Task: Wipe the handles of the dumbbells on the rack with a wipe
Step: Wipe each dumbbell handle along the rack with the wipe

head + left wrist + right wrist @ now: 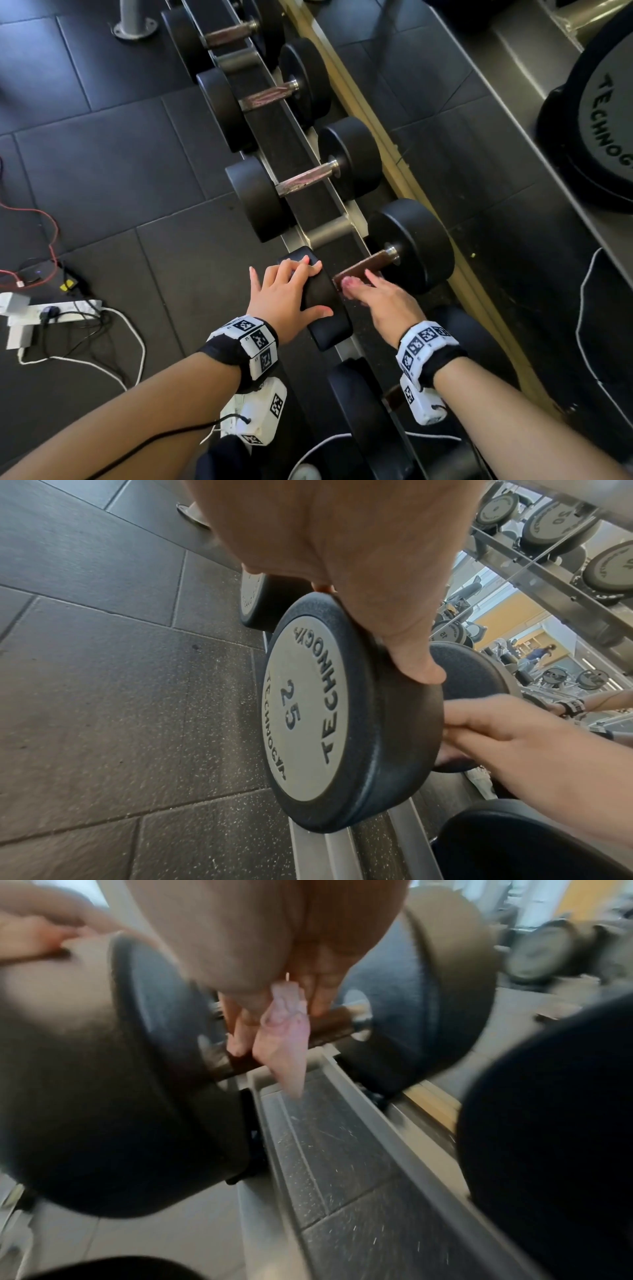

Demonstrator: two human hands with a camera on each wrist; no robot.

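The left hand (287, 297) lies spread over the rim of the near black rubber weight head (325, 301) of the round-headed dumbbell with a brownish metal handle (363, 270), fingers curled over the top edge and thumb on the side facing the handle; in the left wrist view the head's grey face reads "25". The dumbbell sits across the grey metal rack (349, 212) on the lowest rail, its far head (411, 245) just beside a yellowish strip.

The right hand (385, 301) is on the handle near the inner face of the near head, its fingers curled down around a small pale pinkish wipe (284, 1031). The head view shows only a crumpled tip of the wipe (350, 285) at the thumb; the right wrist view, blurred, shows it hanging in a point below the fingers, apparently pressed to the handle. How much of the bar it covers is hidden by the hand.

Three more dumbbells (301, 180) lie further along the rail, the furthest cut off at the top edge. On the dark tiled floor (102, 171) to the left lie a white power strip (58, 311), chargers and red and white cables.
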